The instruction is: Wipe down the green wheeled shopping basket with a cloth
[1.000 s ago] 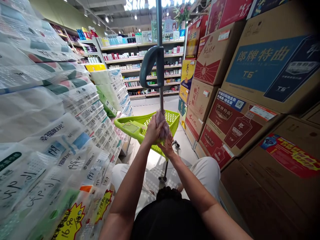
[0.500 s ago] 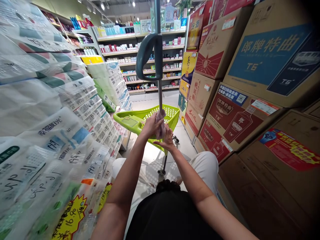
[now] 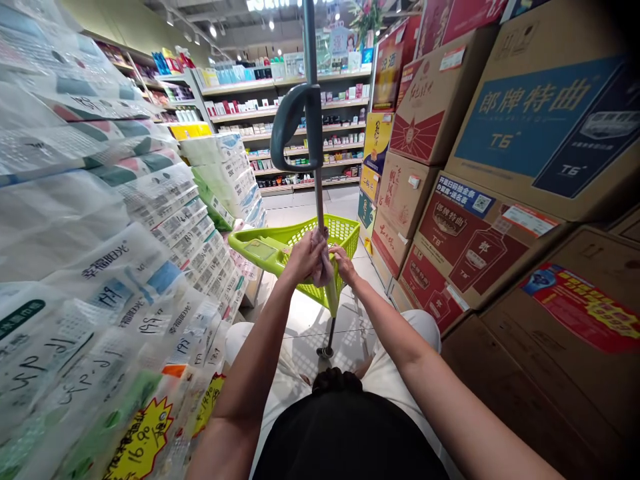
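A lime-green trolley basket [image 3: 285, 269] with pierced walls stands before me, with a grey metal pole [image 3: 319, 193] rising from its near end. On the pole, above the basket, sits a dark grey loop handle [image 3: 296, 127]. My left hand [image 3: 305, 259] is closed around a mauve-grey cloth [image 3: 324, 267], which wraps the pole at rim height. Just right of the cloth, my right hand [image 3: 345, 265] has its fingers curled at the basket's near rim. The cloth hides part of the pole, and some fingertips are hard to see.
Plastic-wrapped paper packs [image 3: 165, 200] are piled high close on the left. Stacked cardboard cartons [image 3: 435, 233] line the right side. Shelves of small goods [image 3: 280, 110] cross the far end, beyond the pale tiled floor [image 3: 285, 200]. A caster [image 3: 325, 352] stands between my feet.
My right hand has come off the cloth and pole, moving slightly right and up to the rim, its spread fingers now curled. My left hand keeps the cloth on the pole.
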Demonstrator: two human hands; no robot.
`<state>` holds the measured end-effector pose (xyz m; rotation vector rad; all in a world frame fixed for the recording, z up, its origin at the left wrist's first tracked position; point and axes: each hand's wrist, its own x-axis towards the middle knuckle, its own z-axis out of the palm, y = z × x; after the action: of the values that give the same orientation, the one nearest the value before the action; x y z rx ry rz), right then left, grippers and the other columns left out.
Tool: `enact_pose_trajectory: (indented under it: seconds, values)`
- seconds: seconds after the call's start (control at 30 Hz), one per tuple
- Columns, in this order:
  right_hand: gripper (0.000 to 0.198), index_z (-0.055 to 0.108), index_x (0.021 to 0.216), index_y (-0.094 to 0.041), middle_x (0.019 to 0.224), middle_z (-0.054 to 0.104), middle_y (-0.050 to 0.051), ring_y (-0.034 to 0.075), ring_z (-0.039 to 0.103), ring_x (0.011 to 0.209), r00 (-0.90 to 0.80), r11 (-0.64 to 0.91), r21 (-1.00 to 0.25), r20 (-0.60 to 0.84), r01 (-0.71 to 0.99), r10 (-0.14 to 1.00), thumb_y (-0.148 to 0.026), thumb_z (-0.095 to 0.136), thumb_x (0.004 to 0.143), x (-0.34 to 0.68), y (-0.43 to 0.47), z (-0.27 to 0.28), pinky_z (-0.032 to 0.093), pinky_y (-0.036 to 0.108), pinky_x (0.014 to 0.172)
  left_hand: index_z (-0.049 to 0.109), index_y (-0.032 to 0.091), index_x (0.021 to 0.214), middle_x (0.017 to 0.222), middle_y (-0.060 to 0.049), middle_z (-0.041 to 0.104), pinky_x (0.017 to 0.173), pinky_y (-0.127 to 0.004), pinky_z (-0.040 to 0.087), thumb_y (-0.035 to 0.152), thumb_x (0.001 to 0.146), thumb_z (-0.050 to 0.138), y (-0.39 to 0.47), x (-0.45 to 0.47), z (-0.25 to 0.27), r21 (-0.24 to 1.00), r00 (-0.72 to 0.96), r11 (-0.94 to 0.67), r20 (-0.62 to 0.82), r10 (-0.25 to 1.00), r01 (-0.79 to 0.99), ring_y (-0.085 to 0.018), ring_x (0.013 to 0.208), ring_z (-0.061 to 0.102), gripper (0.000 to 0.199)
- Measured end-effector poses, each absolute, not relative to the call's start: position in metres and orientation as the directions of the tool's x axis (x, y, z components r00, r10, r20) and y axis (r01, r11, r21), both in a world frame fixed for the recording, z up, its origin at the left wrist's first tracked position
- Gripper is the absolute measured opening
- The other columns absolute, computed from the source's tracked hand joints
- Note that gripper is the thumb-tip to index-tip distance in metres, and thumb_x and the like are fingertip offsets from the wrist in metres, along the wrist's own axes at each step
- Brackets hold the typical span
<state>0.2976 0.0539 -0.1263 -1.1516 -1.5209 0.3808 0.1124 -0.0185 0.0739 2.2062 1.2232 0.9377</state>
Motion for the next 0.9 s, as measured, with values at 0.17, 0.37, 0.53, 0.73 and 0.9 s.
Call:
enact_pose_trajectory:
  seconds: [0.17,0.37,0.53,0.73,0.9]
  values:
    - [0.064,0.067,0.11,-0.024,0.124,0.066,0.012,0.029,0.05,0.138,0.193,0.468,-0.75,0.603,0.466,0.774,-0.065,0.019,0.1,0.285,0.055,-0.14,0.032,0.05,0.126,0.06,0.021,0.125,0.113,-0.01,0.073,0.095,-0.036,0.052,0.036,0.1,0.052,-0.018,0.124,0.077,0.646,0.362,-0.574,0.446,0.819,0.503,-0.026,0.106,0.069,0.03]
    - [0.064,0.061,0.104,-0.026,0.113,0.063,0.009,0.024,0.054,0.124,0.207,0.423,-0.712,0.615,0.561,0.761,-0.06,0.008,0.102,0.289,0.045,-0.139,0.039,0.046,0.118,0.068,0.024,0.105,0.099,-0.01,0.072,0.091,-0.038,0.051,0.024,0.096,0.054,-0.03,0.101,0.067,0.268,0.586,-0.609,0.171,0.792,0.746,-0.028,0.096,0.066,0.016]
    - [0.061,0.059,0.1,-0.026,0.11,0.062,0.008,0.024,0.054,0.116,0.259,0.388,-0.727,0.604,0.567,0.753,-0.058,0.007,0.102,0.287,0.04,-0.136,0.042,0.043,0.112,0.066,0.024,0.12,0.107,-0.012,0.067,0.096,-0.042,0.048,0.021,0.092,0.061,-0.063,0.097,0.054,0.122,0.55,-0.611,0.325,0.769,0.782,-0.03,0.106,0.061,0.028]
    - [0.058,0.056,0.092,-0.026,0.104,0.062,0.009,0.026,0.054,0.11,0.286,0.396,-0.765,0.584,0.508,0.76,-0.057,0.009,0.101,0.286,0.037,-0.129,0.046,0.047,0.106,0.065,0.024,0.12,0.121,-0.012,0.06,0.104,-0.041,0.048,0.017,0.095,0.055,-0.067,0.05,0.012,0.358,0.314,-0.587,0.587,0.746,0.726,-0.028,0.117,0.057,0.028]
    - [0.055,0.056,0.091,-0.026,0.104,0.061,0.008,0.026,0.053,0.113,0.373,0.396,-0.801,0.571,0.45,0.731,-0.058,0.013,0.101,0.279,0.036,-0.128,0.045,0.048,0.108,0.067,0.02,0.114,0.124,-0.016,0.056,0.114,-0.053,0.039,0.018,0.095,0.05,-0.068,0.053,-0.002,0.519,-0.054,-0.355,0.618,0.785,0.778,-0.033,0.125,0.048,0.025]
